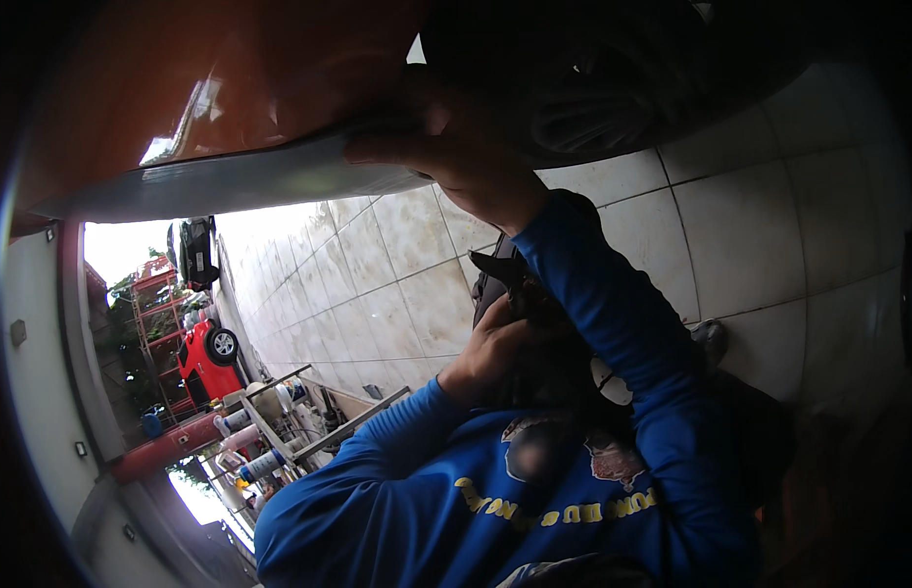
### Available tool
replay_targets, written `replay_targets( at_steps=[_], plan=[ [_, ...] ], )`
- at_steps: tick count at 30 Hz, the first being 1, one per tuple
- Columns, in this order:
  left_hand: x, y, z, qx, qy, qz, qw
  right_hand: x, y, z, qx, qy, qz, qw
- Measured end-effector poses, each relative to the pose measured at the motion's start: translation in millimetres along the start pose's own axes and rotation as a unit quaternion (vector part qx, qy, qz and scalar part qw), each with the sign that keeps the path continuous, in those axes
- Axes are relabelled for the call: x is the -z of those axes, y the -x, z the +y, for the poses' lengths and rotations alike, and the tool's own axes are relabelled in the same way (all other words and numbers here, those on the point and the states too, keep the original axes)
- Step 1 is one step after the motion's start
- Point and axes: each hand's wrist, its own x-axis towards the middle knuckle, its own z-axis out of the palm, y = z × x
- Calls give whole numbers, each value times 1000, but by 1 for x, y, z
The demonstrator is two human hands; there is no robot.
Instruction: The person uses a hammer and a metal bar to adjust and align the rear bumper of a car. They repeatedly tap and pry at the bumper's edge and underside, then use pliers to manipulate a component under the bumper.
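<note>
The grey lower strip (260, 181) of an orange car (309, 69) runs from 10 toward 12 o'clock, with a dark wheel (593, 122) at 1 o'clock. At 12 o'clock the right hand (476, 181) touches the strip, thumb apart from the fingers; these sink into shadow, so I cannot tell how far they close. Just below centre, toward 5 o'clock, the left hand (490, 353) is clamped on a black object (500, 267) with a hooked tip, its kind unclear. At 8 o'clock, pale containers (263, 466) crowd a metal rack (353, 426); their contents are hidden. Beyond sits a red vehicle (206, 367).
</note>
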Motion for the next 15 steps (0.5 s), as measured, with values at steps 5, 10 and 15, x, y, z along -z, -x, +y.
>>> replay_targets(
  at_steps=[5,10,15],
  plan=[
    [4,-2,-8,-133,124,-32,983,4,-3,-6,-24,60,-30,997],
    [-9,-10,36,-220,36,55,973,23,-5,-32,-54,32,-83,995],
    [-39,-35,78,-329,-188,109,919,26,-7,-55,-52,142,-83,985]
  ],
)
